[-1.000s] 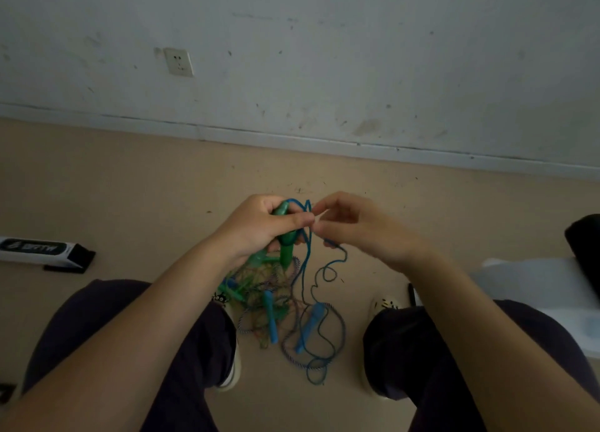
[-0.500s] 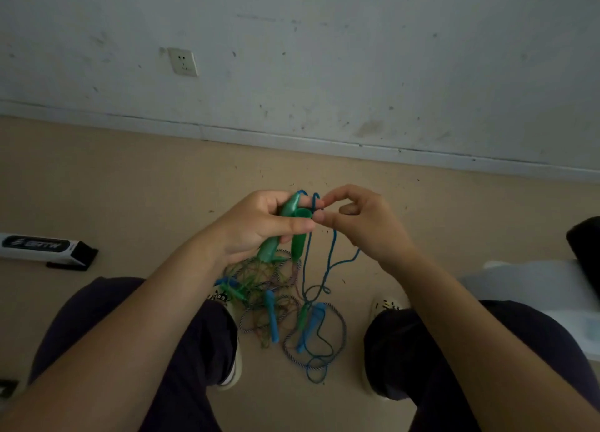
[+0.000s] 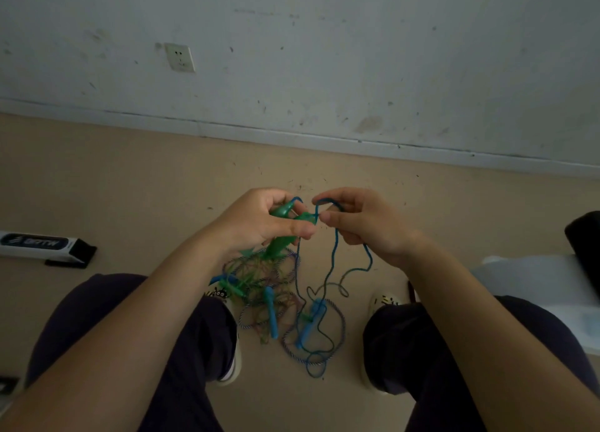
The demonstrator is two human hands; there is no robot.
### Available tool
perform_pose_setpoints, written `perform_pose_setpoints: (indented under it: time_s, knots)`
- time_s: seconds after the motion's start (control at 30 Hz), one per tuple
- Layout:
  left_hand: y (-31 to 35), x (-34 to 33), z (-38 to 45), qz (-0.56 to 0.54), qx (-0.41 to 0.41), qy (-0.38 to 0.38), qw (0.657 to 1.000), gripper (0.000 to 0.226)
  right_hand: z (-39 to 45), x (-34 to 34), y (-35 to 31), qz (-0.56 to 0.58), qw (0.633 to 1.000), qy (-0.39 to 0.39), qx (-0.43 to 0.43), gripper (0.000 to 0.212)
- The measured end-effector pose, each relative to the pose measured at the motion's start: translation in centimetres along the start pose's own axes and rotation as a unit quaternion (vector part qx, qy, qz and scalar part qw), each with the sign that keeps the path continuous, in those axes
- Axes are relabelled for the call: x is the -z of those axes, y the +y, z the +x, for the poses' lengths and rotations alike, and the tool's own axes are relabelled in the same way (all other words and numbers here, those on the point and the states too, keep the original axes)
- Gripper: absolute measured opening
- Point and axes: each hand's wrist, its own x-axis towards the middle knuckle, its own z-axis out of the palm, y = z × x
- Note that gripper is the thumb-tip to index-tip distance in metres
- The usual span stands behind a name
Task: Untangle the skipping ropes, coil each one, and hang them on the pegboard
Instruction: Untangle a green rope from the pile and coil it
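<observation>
The left hand (image 3: 259,219) is curled around 2 green handles (image 3: 281,233), thumb pressed across them, with the handle ends poking out above and below the fist. Just to its right, the right hand (image 3: 367,222) pinches a loop of blue rope (image 3: 332,253) between thumb and forefinger, its other fingers folded in around the cord. The 2 hands are close together, nearly touching at the fingertips, held up above the floor (image 3: 130,185).

From the right hand the blue rope hangs down in 2 strands, 1 curving out to the right before both drop into the tangle of skipping ropes (image 3: 279,298) lying on the floor between the person's shoes. In that pile, a blue handle (image 3: 271,311) lies near the middle and another blue handle (image 3: 308,321) sits just right of it, ringed by a braided blue-and-white cord (image 3: 341,321). Thin green and purplish cords loop through the left part of the heap, and which cord belongs to which handle cannot be told.

The person's dark-trousered knees (image 3: 113,318) fill the near corners. On the floor at far left lies a white and black box (image 3: 42,246). A white socket (image 3: 179,57) sits on the scuffed wall beyond. At right, a pale sheet (image 3: 535,285) lies by a black object (image 3: 584,246).
</observation>
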Motion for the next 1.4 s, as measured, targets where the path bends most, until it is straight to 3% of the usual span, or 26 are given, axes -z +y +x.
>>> perform_pose_setpoints:
  time_s: [0.2, 0.4, 0.53, 0.7, 0.87, 0.97, 1.1, 1.2, 1.3, 1.4]
  knots:
    - [-0.2, 0.3, -0.1, 0.033, -0.005, -0.037, 0.999, 0.034, -0.4, 0.3, 0.0, -0.045, 0.998, -0.033, -0.036, 0.019]
    - [-0.7, 0.7, -0.1, 0.088, -0.013, -0.073, 0.993, 0.04, -0.2, 0.1, 0.3, -0.084, 0.996, -0.006, -0.033, 0.011]
    - [-0.5, 0.9, -0.2, 0.134, -0.017, -0.052, 0.99, 0.032, -0.1, 0.4, 0.5, -0.026, 0.995, -0.057, -0.073, 0.027]
    - [-0.4, 1.2, -0.4, 0.1, -0.029, -0.061, 0.993, 0.035, -0.4, 0.4, 0.1, 0.025, 0.984, -0.15, -0.094, 0.02]
    - [-0.2, 1.2, -0.6, 0.072, -0.036, -0.079, 0.994, 0.038, -0.5, 0.2, 0.2, 0.045, 0.986, -0.135, -0.084, 0.03]
    - [-0.4, 1.0, -0.6, 0.093, -0.029, -0.082, 0.992, 0.031, -0.3, 0.1, 0.4, 0.049, 0.99, -0.114, -0.07, 0.025]
    - [-0.7, 1.4, -0.2, 0.111, 0.001, -0.053, 0.992, 0.026, 0.1, 0.0, 0.6, 0.031, 0.998, -0.025, -0.041, 0.022]
    - [-1.0, 1.6, 0.1, 0.152, 0.007, 0.034, 0.988, 0.014, 0.2, 0.5, 0.6, -0.009, 0.999, 0.036, -0.039, 0.016]
    - [-1.5, 2.1, 0.6, 0.144, 0.004, 0.131, 0.981, 0.019, 0.0, 1.2, 0.4, -0.036, 0.996, 0.053, -0.056, 0.014]
    - [-1.3, 2.4, 0.6, 0.123, -0.008, 0.139, 0.983, 0.034, -0.4, 1.4, 0.1, -0.008, 0.997, 0.028, -0.064, 0.026]
